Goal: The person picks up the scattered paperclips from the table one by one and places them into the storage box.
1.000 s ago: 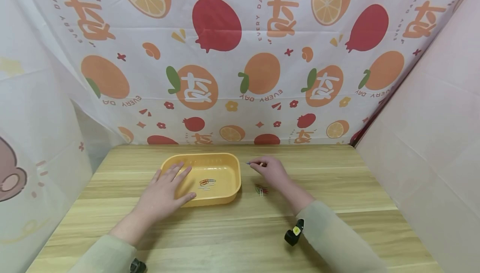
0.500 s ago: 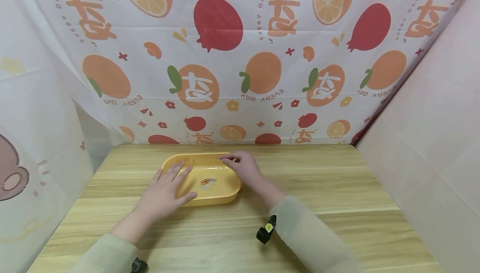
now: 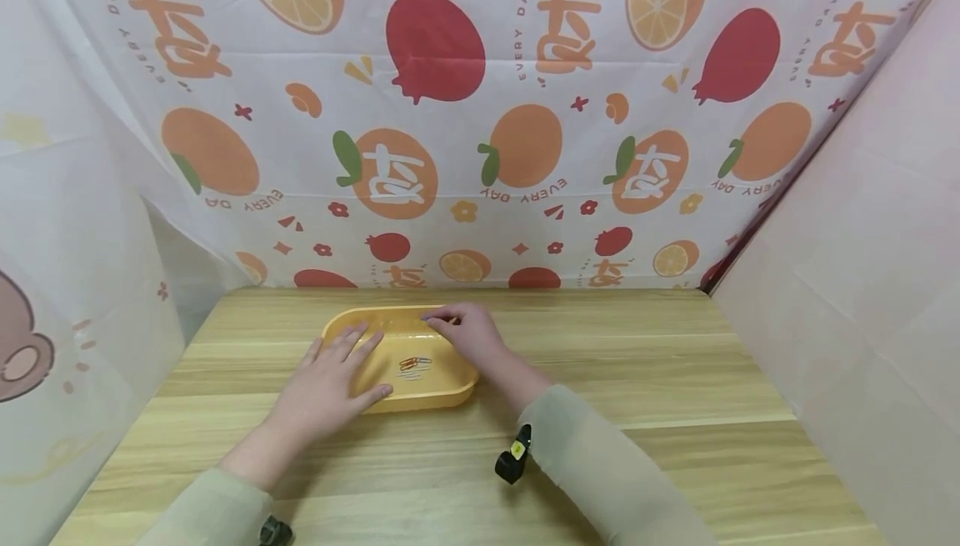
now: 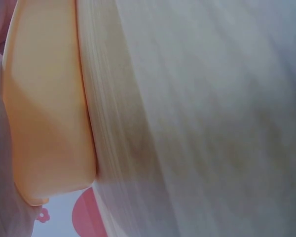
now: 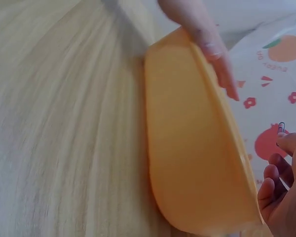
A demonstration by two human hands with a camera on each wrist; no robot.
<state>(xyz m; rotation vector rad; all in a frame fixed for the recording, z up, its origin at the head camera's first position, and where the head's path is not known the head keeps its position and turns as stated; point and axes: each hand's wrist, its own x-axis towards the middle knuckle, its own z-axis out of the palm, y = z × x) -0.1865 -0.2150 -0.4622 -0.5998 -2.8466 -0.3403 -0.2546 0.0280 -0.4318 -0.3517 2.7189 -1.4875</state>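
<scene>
A yellow tray [image 3: 431, 400] stands on the wooden table, with several paper clips [image 3: 411, 363] in orange, blue and white lying on its floor. My left hand [image 3: 322, 383] rests over the tray's left end with fingers spread and straight. Above the tray's back right part, my right hand [image 3: 472, 333] pinches a small bluish paper clip [image 5: 281, 129] between thumb and forefinger. Its other fingers are curled, as the right wrist view shows. In the left wrist view only the tray's outer wall [image 4: 49, 113] and the edge of the left hand appear.
The wooden table [image 3: 675, 463] runs to a fruit-print cloth [image 3: 465, 154] hanging at the back. White cloths also hang on the left [image 3: 82, 221] and right [image 3: 862, 237]. A black wrist camera [image 3: 513, 461] is strapped below the right sleeve.
My right hand has moved left with the paper clip, from beside the tray to over its back right part. The forearm now covers the loose clips on the table. My left hand stays put.
</scene>
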